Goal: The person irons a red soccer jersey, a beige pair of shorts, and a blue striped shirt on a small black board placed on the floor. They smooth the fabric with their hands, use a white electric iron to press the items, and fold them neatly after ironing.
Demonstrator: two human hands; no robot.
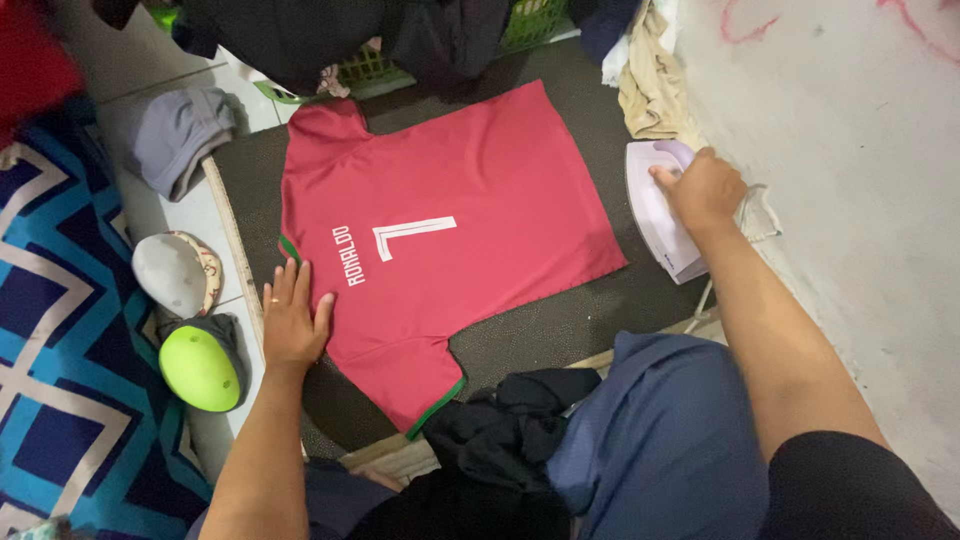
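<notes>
A red sports jersey (470,200) with white print and green sleeve trim lies flat, back side up, on a dark ironing mat (570,320). My left hand (293,318) rests flat with fingers spread on the jersey's collar edge and the mat. My right hand (703,186) grips the handle of a pale lilac iron (655,215), which stands at the mat's right edge beside the jersey's hem, next to the wall.
A green laundry basket (375,68) draped with dark clothes stands beyond the mat. A beige cloth (650,85) lies by the wall. Grey garment (175,130), a white cap (175,272) and a lime cap (200,367) sit left. Dark clothes (510,430) lie by my blue-clad knee.
</notes>
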